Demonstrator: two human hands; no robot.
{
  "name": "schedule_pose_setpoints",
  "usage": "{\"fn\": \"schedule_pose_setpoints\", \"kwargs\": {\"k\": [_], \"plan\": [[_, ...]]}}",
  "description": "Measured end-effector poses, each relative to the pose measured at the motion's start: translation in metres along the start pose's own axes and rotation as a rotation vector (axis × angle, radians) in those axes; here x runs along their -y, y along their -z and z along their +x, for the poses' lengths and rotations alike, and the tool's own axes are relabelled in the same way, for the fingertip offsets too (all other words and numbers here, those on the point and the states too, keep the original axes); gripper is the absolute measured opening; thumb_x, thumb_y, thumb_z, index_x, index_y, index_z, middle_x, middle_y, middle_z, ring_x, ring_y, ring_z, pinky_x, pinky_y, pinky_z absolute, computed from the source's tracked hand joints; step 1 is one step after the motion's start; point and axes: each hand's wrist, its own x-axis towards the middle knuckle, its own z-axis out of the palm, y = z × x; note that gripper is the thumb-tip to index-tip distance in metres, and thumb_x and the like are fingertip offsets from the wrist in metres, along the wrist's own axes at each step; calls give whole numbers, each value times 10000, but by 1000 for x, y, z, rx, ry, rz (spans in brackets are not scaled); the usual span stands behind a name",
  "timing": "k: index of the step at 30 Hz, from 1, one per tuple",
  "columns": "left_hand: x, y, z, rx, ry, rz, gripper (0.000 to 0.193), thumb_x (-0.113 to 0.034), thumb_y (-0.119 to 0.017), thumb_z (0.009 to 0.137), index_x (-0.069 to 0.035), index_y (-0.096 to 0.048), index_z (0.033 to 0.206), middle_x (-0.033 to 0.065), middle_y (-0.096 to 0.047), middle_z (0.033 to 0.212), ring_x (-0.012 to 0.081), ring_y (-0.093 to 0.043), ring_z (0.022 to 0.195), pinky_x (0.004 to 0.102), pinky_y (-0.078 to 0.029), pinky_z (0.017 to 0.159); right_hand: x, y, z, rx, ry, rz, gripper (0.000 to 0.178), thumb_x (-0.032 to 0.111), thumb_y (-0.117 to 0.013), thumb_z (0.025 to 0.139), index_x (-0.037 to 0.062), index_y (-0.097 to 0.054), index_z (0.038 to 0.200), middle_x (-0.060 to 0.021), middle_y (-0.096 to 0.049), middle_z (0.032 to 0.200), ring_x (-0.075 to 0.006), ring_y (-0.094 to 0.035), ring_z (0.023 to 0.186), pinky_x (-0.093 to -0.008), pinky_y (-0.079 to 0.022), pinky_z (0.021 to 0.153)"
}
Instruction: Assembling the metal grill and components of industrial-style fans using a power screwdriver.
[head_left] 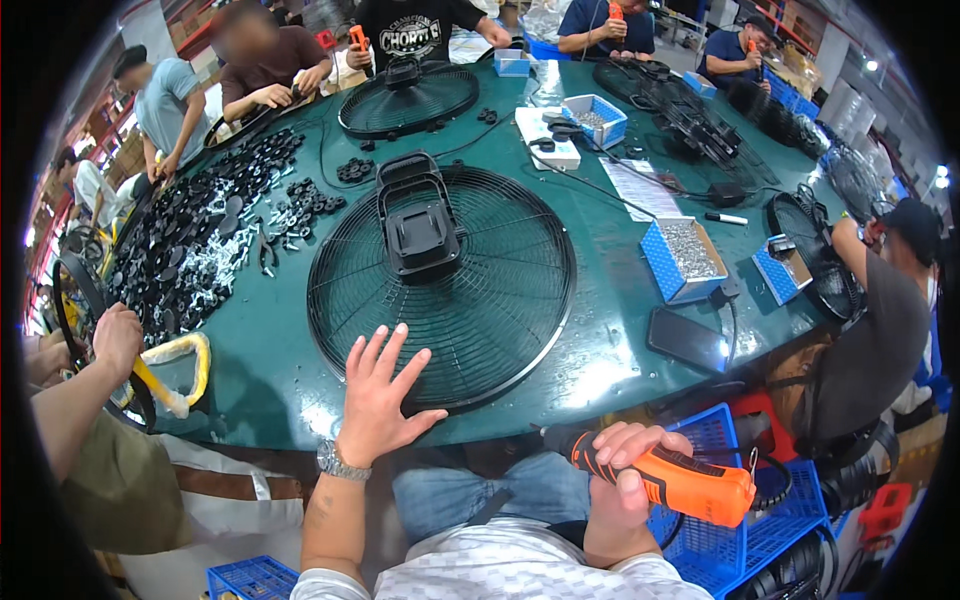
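Note:
In front of me a round black wire fan guard point(510, 290) lies on the green table, with a black bracket and square housing point(420, 235) on top of it. My left hand point(382, 395) has its fingers spread over the guard's near left edge; whether it touches the wire I cannot tell. A watch is on that wrist. Closer to my body, off the table's edge, my right hand point(630, 465) is wrapped round an orange and black electric screwdriver point(695, 485), whose tip points left.
Black and silver parts point(190, 240) are heaped at the left, with pliers point(266, 255) beside them. A blue box of screws point(685, 260), a phone point(688, 338) and a marker point(725, 218) lie right. Several people work around the table. Blue crates point(715, 500) stand below my right.

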Motion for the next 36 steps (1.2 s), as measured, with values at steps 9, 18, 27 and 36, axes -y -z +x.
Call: {"fn": "schedule_pose_setpoints", "kwargs": {"k": [9, 18, 27, 36], "plan": [[0, -7, -3, -59, -4, 11, 731, -485, -802, 664, -105, -604, 1256, 196, -434, 1448, 405, -382, 1336, 555, -247, 1115, 3, 7, 6, -74, -3, -30, 502, 149, -619, 837, 57, -426, 1291, -75, -557, 803, -203, -573, 698, -376, -507, 692], [-12, -24, -21, -180, 69, 37, 712, -497, -739, 765, -43, -564, 1285, 209, -448, 1441, 409, -377, 1351, 573, -229, 1123, 7, 37, 38, -190, 91, -64, 523, 80, -625, 802, 29, -417, 1279, -98, -578, 838, -219, -585, 717, -408, -520, 726], [-14, -25, -21, -174, 65, 38, 708, -443, -728, 786, -47, -516, 1332, 214, -413, 1466, 418, -356, 1362, 580, -208, 1132, 25, 71, 86, -353, 114, -160, 518, 76, -598, 814, -7, -402, 1287, -84, -571, 846, -205, -589, 738, -411, -522, 752], [-11, -24, -23, -193, 89, 0, 674, -488, -711, 793, -64, -561, 1295, 191, -454, 1438, 388, -389, 1342, 554, -225, 1128, 14, 69, 64, -390, -4, -155, 538, 39, -620, 790, -11, -421, 1287, -101, -574, 863, -209, -584, 753, -391, -521, 740]]}}
